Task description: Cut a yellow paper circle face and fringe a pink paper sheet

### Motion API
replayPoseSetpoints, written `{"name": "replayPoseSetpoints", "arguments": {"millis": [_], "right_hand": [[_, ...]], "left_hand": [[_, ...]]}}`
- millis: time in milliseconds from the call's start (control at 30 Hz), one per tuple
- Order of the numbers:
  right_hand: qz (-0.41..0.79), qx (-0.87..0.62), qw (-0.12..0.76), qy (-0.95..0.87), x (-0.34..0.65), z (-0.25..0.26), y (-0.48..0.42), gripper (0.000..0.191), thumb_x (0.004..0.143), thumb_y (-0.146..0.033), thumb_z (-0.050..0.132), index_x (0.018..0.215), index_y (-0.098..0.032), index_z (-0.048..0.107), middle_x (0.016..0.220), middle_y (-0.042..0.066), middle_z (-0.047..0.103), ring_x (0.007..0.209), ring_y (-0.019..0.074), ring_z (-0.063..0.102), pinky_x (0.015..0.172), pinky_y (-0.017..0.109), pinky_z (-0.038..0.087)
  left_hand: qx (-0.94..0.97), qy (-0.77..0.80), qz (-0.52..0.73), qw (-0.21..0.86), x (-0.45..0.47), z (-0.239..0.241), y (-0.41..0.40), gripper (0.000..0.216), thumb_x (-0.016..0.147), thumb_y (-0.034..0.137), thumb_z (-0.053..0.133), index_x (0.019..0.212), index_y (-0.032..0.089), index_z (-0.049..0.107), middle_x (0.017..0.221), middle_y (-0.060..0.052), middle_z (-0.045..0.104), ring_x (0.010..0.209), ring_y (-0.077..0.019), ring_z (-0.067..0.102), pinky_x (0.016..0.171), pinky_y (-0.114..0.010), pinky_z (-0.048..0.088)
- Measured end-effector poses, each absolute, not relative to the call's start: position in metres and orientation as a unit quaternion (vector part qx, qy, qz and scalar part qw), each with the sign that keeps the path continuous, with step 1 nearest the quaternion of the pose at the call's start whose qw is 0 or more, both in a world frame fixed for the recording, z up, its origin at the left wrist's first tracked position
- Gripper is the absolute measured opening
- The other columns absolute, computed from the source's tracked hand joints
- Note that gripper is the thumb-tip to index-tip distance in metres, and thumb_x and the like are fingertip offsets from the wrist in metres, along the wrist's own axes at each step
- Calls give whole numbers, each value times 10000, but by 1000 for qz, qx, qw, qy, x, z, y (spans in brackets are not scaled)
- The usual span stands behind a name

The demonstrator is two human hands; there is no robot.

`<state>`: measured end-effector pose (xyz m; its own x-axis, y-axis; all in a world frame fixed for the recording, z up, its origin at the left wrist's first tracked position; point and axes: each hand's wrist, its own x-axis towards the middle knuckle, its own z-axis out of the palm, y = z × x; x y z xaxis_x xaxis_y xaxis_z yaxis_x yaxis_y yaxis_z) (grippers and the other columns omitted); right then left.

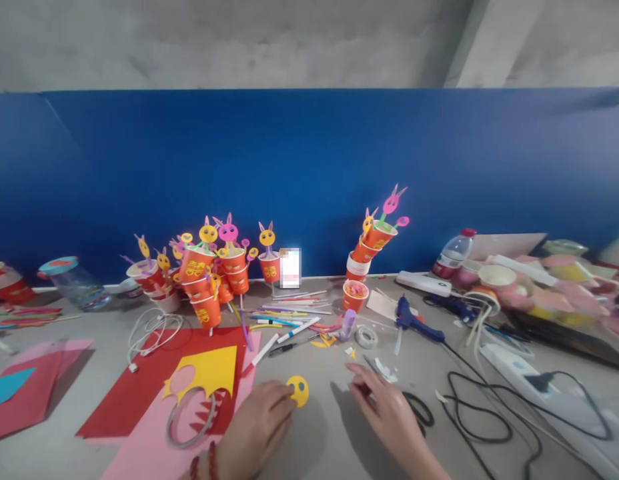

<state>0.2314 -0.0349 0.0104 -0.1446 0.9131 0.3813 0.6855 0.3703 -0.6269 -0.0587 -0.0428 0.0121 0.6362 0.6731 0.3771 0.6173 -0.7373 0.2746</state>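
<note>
My left hand (262, 427) is at the front middle of the table, its closed fingers on the left edge of a round yellow paper face (299, 391). Two dark eyes show on the face. To the right, my right hand (384, 415) hovers with index finger and thumb apart and the other fingers curled. Nothing plainly shows in it, though its palm side is partly hidden. Black scissor-like handle loops (423, 408) lie just beside and partly behind this hand. White paper scraps (387, 370) are just beyond its fingers.
Red paper (132, 387), a cut yellow sheet (222, 367) and a tape ring (170, 427) lie left. Decorated red cups (207, 313) stand behind. Markers (297, 330) lie mid-table. A blue glue gun (419, 323), its black cord and a white power strip (519, 373) occupy the right.
</note>
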Motion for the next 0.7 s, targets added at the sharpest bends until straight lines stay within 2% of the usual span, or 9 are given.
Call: {"name": "replayPoseSetpoints", "arguments": {"millis": [133,267,400,700], "right_hand": [[136,-546,334,-756,216,11,-24,230,910,-281,505,898,-253,733,768,63,728,658,243,668,620,329,511],[136,-521,336,-773,201,9,-12,279,930,-247,463,992,-218,734,886,98,740,793,270,681,714,362,525],[146,-476,349,-794,194,7,-9,293,947,-226,458,1093,-216,713,975,111,738,907,287,667,804,396,520],[184,-484,363,-775,192,-3,-10,266,956,-234,459,924,-218,722,845,72,732,783,222,667,708,301,493]], "left_hand": [[867,440,232,35,-74,20,6,235,985,199,451,1100,229,655,1128,-58,678,1058,-202,620,968,-360,498],[829,513,223,-3,-86,26,69,269,974,139,412,972,167,680,983,-99,668,978,-240,614,888,-394,496],[829,528,183,-23,-85,23,103,244,942,121,460,856,180,681,886,-79,651,909,-248,601,842,-384,477],[841,521,145,-17,-83,11,118,167,907,119,495,922,183,649,962,-71,617,929,-237,605,838,-355,463]]}}
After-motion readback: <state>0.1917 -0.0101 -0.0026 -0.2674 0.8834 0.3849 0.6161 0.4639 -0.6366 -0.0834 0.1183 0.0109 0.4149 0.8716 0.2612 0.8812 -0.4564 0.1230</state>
